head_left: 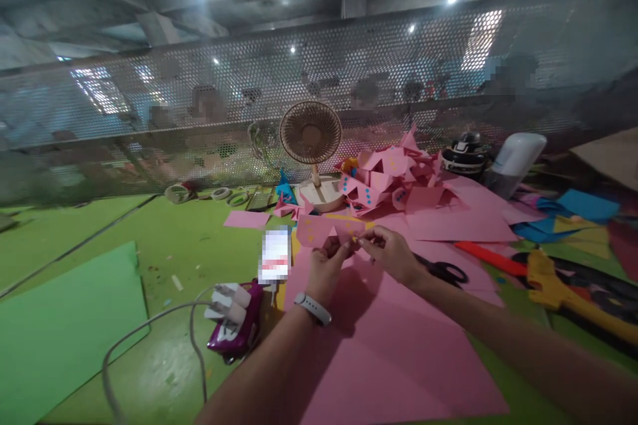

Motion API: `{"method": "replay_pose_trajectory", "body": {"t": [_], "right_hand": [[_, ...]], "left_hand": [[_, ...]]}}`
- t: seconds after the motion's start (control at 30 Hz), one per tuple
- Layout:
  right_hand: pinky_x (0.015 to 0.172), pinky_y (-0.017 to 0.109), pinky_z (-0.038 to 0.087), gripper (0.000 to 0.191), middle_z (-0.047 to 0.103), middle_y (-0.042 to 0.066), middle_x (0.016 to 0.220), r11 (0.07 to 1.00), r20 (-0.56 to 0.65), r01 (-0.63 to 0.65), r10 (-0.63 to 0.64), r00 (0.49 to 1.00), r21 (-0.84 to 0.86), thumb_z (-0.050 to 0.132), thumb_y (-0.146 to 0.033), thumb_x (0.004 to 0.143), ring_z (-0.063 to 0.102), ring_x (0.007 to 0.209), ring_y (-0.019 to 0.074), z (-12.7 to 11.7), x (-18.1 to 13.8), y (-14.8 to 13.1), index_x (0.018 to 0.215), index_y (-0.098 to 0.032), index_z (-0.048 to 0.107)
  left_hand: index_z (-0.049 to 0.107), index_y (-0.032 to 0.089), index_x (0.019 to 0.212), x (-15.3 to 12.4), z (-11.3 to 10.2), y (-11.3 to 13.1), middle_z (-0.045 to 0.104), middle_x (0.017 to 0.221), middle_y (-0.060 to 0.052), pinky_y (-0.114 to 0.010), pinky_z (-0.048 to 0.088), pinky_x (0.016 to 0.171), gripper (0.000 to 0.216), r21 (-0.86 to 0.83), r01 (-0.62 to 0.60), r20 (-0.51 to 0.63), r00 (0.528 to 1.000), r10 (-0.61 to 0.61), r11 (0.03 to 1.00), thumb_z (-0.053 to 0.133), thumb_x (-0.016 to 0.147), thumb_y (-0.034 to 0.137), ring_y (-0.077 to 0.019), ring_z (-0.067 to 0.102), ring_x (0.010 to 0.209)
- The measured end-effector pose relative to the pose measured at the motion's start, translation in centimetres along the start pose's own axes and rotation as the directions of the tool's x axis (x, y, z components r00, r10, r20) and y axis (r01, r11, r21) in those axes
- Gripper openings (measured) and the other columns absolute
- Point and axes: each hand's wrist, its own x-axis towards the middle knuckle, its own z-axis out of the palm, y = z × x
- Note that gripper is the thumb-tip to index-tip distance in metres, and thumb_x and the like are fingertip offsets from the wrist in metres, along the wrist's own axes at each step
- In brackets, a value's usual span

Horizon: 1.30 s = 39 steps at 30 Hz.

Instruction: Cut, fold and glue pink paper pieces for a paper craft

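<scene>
My left hand, with a white watch at the wrist, and my right hand meet above a big pink paper sheet. Both pinch a small folded pink paper piece with yellow dots, held between the fingertips of the two hands. Black-handled scissors lie just right of my right hand. A heap of folded pink paper pieces with blue dots lies behind the hands.
A small desk fan stands at the back by a perforated metal screen. A purple power strip with white plugs and a cable lies left. A green sheet lies far left. A yellow tool and coloured papers lie right.
</scene>
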Motion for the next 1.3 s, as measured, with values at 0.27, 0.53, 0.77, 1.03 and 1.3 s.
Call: {"method": "replay_pose_trajectory", "body": {"t": [0.27,0.53,0.77,1.03,1.3], "right_hand": [[0.045,0.022,0.044,0.019,0.062,0.001,0.068,0.99,0.023,-0.057,0.055,0.998,0.128,0.057,-0.035,0.074,0.054,0.049,0.011,0.2,0.5,0.4,0.077,-0.017,0.059],[0.046,0.023,0.043,0.016,0.064,0.002,0.068,1.0,-0.012,0.007,-0.007,1.0,-0.01,0.055,-0.032,0.075,0.053,0.048,0.0115,-0.6,0.2,-1.0,0.08,-0.018,0.06],[0.053,0.024,0.042,0.013,0.064,0.002,0.073,0.974,-0.014,0.147,-0.152,0.988,-0.175,0.054,-0.027,0.076,0.053,0.057,0.0127,-0.6,0.2,-1.0,0.076,-0.019,0.064],[0.054,0.024,0.041,0.014,0.063,0.002,0.074,0.952,0.024,0.185,-0.185,0.982,-0.244,0.052,-0.028,0.078,0.053,0.061,0.0133,-0.7,0.3,-0.8,0.075,-0.02,0.065],[0.047,0.023,0.04,0.015,0.061,0.001,0.062,0.996,-0.016,0.033,-0.035,0.999,-0.087,0.054,-0.03,0.077,0.052,0.05,0.0125,-0.2,0.2,-0.7,0.075,-0.019,0.063]], "left_hand": [[0.065,0.012,0.087,-0.1,0.0,0.1,0.07,0.084,-0.01,-0.034,0.048,0.08,0.029,-0.044,0.022,-0.015,1.0,-0.023,0.999,0.073,0.067,0.031,-0.0216,0.065,0.082],[0.066,0.013,0.086,0.0,-0.1,-0.3,0.069,0.086,-0.009,-0.033,0.048,0.078,0.028,-0.063,-0.011,0.01,1.0,0.012,0.998,0.074,0.066,0.03,-0.0214,0.065,0.082],[0.065,0.013,0.087,0.1,-0.3,-0.8,0.069,0.089,-0.009,-0.035,0.049,0.08,0.026,-0.075,-0.042,0.024,0.999,0.044,0.996,0.073,0.067,0.028,-0.0203,0.064,0.083],[0.066,0.013,0.084,0.4,-0.2,-0.8,0.069,0.086,-0.009,-0.034,0.049,0.079,0.029,-0.079,-0.014,0.009,1.0,0.015,0.997,0.076,0.062,0.029,-0.0212,0.064,0.081],[0.064,0.014,0.09,0.0,-0.1,-0.3,0.068,0.092,-0.01,-0.035,0.049,0.081,0.029,-0.062,0.018,0.039,0.999,-0.016,0.998,0.071,0.069,0.032,-0.0214,0.064,0.088]]}}
